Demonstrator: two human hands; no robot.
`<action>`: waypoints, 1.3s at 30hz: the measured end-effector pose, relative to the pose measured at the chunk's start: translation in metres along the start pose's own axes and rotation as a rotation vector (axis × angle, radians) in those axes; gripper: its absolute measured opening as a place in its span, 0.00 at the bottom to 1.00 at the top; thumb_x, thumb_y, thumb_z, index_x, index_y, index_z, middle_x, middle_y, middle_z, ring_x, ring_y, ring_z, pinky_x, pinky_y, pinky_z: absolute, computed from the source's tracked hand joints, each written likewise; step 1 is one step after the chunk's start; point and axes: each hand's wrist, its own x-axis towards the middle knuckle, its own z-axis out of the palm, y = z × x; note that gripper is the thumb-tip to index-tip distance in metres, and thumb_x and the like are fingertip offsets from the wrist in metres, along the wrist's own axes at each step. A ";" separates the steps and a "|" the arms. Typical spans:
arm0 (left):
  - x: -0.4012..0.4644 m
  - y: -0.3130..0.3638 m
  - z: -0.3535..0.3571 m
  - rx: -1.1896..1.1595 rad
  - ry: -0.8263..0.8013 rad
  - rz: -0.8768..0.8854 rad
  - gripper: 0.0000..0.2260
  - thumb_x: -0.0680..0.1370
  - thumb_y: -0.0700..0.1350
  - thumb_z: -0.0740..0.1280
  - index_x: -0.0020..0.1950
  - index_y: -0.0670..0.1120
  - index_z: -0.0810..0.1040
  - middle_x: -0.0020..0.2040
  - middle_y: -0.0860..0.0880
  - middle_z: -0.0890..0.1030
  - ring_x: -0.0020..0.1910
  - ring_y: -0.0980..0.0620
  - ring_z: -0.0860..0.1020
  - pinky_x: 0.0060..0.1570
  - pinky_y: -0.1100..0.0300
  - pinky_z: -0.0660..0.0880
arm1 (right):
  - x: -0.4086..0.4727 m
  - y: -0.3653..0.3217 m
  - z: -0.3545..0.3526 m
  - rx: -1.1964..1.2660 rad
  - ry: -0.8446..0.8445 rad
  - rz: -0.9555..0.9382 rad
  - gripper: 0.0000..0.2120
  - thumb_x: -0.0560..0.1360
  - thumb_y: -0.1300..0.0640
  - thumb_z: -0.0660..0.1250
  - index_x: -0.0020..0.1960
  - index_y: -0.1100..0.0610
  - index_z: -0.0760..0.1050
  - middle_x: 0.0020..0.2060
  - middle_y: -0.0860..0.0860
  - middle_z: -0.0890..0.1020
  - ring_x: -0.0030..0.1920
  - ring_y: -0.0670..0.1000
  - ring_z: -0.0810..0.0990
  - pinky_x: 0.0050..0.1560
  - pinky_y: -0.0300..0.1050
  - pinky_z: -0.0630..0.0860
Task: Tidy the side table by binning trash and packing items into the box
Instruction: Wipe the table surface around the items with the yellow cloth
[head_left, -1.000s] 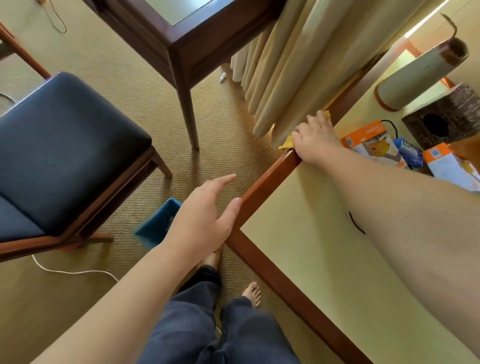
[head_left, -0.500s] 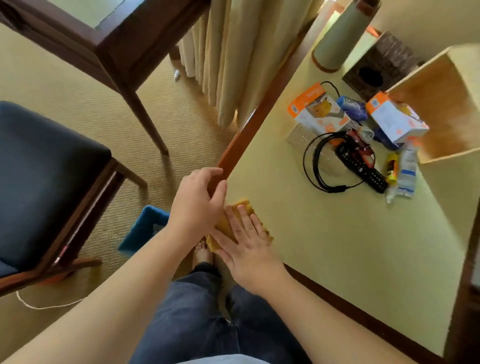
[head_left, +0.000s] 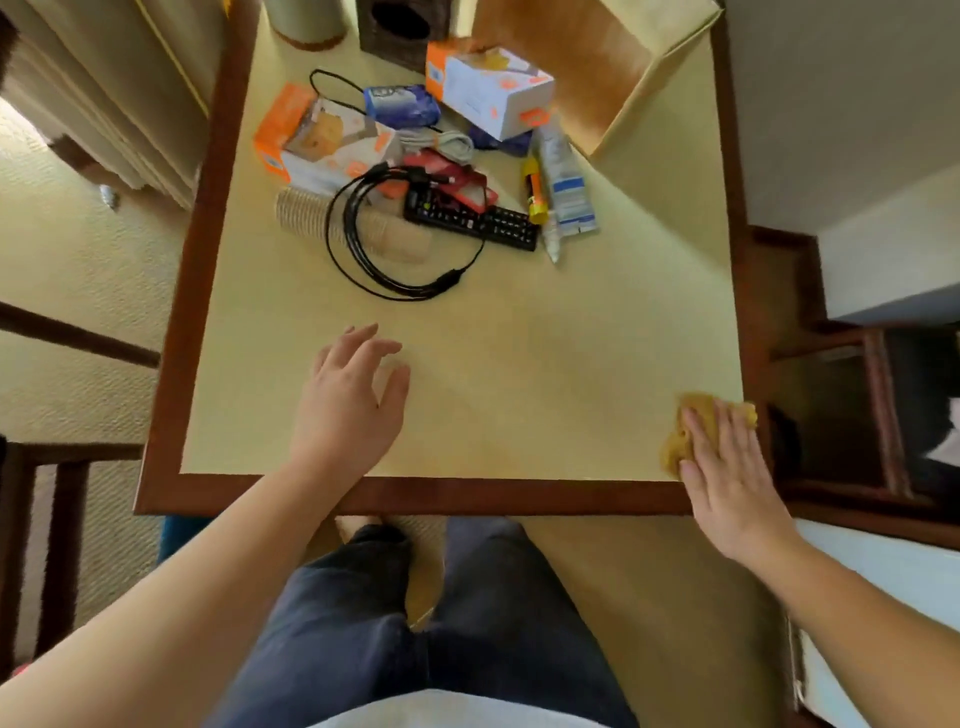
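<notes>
A: What sits at the left of the side table?

B: At the far left, an orange-and-white carton, with a coiled black cable in front lying over a ribbed paper cup. Nearer the person, the left hand hovers over the bare top, fingers loosely spread and slightly curled, holding nothing.

A: And the middle?

B: A black remote, a blue packet, a second white-and-orange carton, a yellow tube and a white tube, all clustered together. The open cardboard box stands just right of them at the far right corner.

A: The right side?

B: The right hand lies flat, fingers straight and close together, pressing a yellow cloth at the table's near right corner.
</notes>
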 end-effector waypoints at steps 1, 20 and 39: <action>0.003 0.010 0.010 0.014 0.002 0.021 0.16 0.84 0.54 0.63 0.70 0.52 0.77 0.77 0.50 0.70 0.79 0.46 0.61 0.75 0.44 0.63 | 0.004 0.007 0.000 0.024 0.020 0.063 0.30 0.84 0.38 0.35 0.82 0.43 0.30 0.81 0.50 0.29 0.81 0.54 0.29 0.82 0.63 0.44; 0.033 0.126 0.149 0.341 -0.035 0.357 0.21 0.84 0.58 0.59 0.75 0.52 0.75 0.82 0.45 0.64 0.83 0.45 0.57 0.82 0.44 0.52 | 0.249 0.002 -0.105 0.312 0.138 0.601 0.31 0.85 0.37 0.41 0.84 0.45 0.36 0.76 0.62 0.61 0.69 0.63 0.67 0.70 0.61 0.61; 0.035 0.127 0.155 0.342 0.094 0.389 0.19 0.82 0.53 0.66 0.70 0.48 0.80 0.79 0.42 0.70 0.79 0.41 0.66 0.79 0.43 0.59 | 0.135 -0.003 -0.052 0.172 0.162 -0.087 0.30 0.87 0.43 0.42 0.84 0.47 0.35 0.84 0.56 0.37 0.82 0.62 0.36 0.81 0.66 0.43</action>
